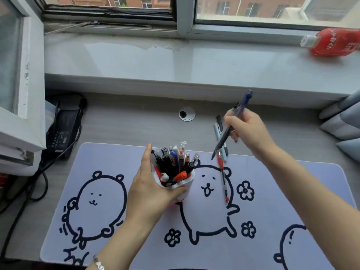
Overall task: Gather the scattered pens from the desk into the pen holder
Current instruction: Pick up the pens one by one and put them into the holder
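A white pen holder with a red inside stands on the desk mat, filled with several pens. My left hand wraps around its left and front side. To the right and above the desk, my right hand grips a dark blue pen, tip pointing down-left. Under that hand, on the desk, lie a light blue pen and a black pen, partly hidden. A red pen lies lengthwise on the mat, to the right of the holder.
A lilac desk mat with bear drawings covers the desk front. A cable grommet sits behind it. Black power adapter and cables lie at left. A red bottle rests on the windowsill. Cushions are at right.
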